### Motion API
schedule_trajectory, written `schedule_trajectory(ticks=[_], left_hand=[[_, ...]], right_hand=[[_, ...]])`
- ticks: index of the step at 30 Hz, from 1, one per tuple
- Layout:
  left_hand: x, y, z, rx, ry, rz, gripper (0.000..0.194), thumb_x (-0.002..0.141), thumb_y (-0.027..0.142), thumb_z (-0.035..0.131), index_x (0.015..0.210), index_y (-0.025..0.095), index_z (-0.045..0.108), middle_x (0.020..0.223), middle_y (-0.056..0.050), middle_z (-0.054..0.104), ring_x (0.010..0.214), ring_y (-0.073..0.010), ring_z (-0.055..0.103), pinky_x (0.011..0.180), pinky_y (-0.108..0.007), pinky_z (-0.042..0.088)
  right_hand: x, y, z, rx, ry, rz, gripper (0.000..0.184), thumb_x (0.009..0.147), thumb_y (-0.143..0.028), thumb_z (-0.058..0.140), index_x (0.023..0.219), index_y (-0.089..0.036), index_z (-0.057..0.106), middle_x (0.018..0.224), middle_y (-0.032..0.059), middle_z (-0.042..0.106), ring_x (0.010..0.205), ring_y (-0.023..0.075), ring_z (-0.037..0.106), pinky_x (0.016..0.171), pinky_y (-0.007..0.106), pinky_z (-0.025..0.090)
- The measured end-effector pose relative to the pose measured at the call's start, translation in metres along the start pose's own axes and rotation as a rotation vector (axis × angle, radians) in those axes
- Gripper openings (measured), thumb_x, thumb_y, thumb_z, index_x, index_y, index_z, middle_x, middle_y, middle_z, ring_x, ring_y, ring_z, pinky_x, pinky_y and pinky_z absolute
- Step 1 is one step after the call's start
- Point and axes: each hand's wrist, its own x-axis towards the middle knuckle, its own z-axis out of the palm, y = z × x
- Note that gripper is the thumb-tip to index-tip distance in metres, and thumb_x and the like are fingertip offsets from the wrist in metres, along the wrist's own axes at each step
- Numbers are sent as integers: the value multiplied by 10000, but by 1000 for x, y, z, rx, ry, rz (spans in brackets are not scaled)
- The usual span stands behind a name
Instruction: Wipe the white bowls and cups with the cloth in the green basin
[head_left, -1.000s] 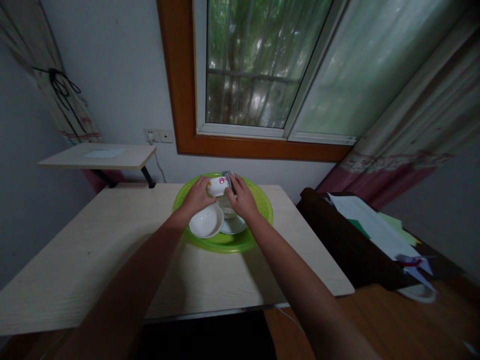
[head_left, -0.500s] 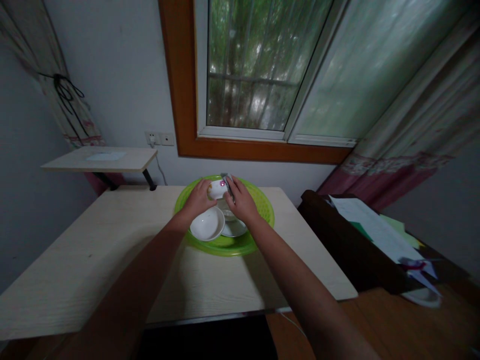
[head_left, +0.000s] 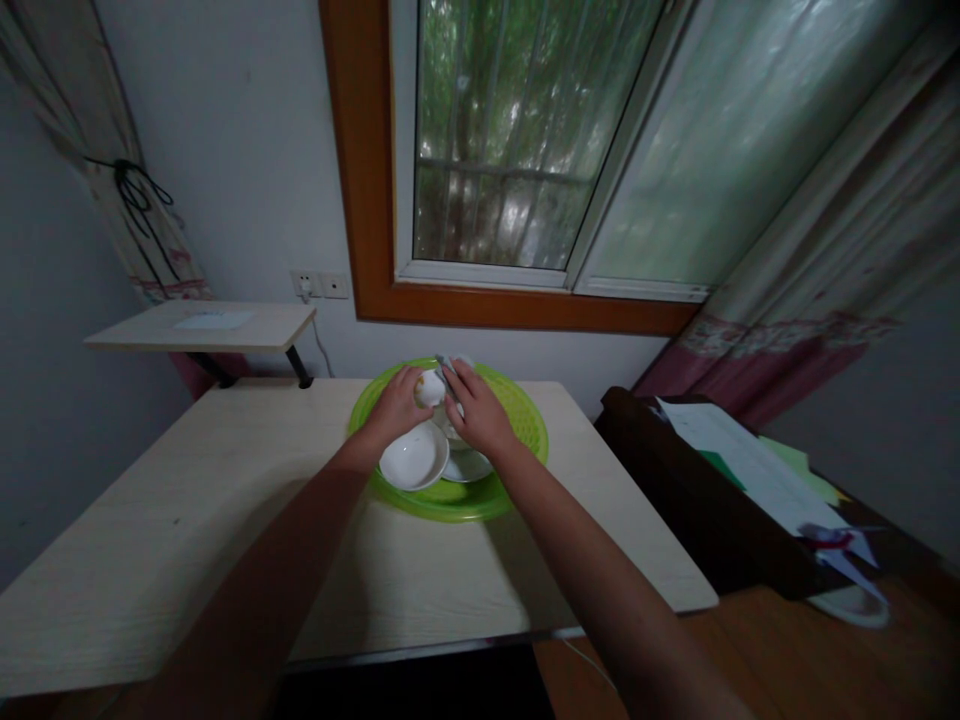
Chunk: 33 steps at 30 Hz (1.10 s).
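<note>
My left hand (head_left: 394, 408) is closed on the side of a small white bowl (head_left: 430, 388) with a coloured pattern on its outside. The bowl is held up over a bright green plastic basket (head_left: 529, 425). My right hand (head_left: 482, 412) is closed on a greyish cloth (head_left: 444, 366), which lies against the bowl's right side; the fingers hide much of both. Just below my hands, a larger white bowl (head_left: 415, 456) stands in the basket with its opening up. Beside it, a white dish (head_left: 466, 466) is partly covered by my right hand and other whitish ware.
The basket stands on a pale wooden table (head_left: 225, 520). A small raised shelf (head_left: 206, 326) is at the back left, near a wall socket (head_left: 319, 284). Right of the table is a dark brown piece of furniture (head_left: 697, 510) with papers (head_left: 739, 455) on it. A window is behind.
The small bowl has turned in my hands, so its pink mark no longer shows and less of its side is visible. The cloth has shifted slightly with my right hand.
</note>
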Motion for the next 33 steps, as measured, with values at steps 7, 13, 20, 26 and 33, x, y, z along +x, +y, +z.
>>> schedule_trajectory(ticks=[7, 13, 20, 26, 33], left_hand=[[1, -3, 2, 13, -14, 3, 515, 736, 161, 770, 1213, 209, 582, 1196, -100, 641, 1162, -295, 617, 1041, -460, 528], [2, -5, 3, 20, -20, -9, 533, 722, 168, 785, 1210, 210, 576, 1180, -97, 635, 1162, -303, 611, 1047, -470, 523], [1, -3, 2, 12, -16, -12, 542, 700, 146, 774, 1195, 214, 567, 1164, -92, 618, 1132, -295, 611, 1029, -461, 525], [2, 0, 0, 8, -14, -31, 565, 669, 123, 773, 1186, 212, 564, 1159, -90, 608, 1106, -283, 605, 1001, -450, 526], [2, -4, 2, 25, -2, -34, 483, 674, 138, 755, 1107, 216, 557, 1092, -68, 593, 1037, -260, 598, 943, -422, 527]], right_hand=[[1, 0, 0, -7, -17, -58, 591, 1004, -221, 522, 1593, -218, 473, 1658, 146, 457, 1583, 301, 363, 1284, 567, 358], [0, 2, 3, -3, -5, -64, 585, 1008, -205, 509, 1591, -200, 473, 1655, 152, 458, 1583, 296, 362, 1288, 558, 355], [0, 4, 5, 48, 15, 43, 565, 1041, -260, 466, 1605, -224, 459, 1655, 129, 459, 1567, 283, 388, 1297, 559, 348], [-1, 11, 9, 86, 77, 200, 540, 1055, -284, 421, 1581, -186, 492, 1615, 156, 498, 1515, 276, 457, 1291, 526, 365], [1, 8, 7, 40, 69, 200, 544, 1061, -279, 398, 1575, -125, 489, 1619, 194, 489, 1525, 288, 450, 1288, 524, 368]])
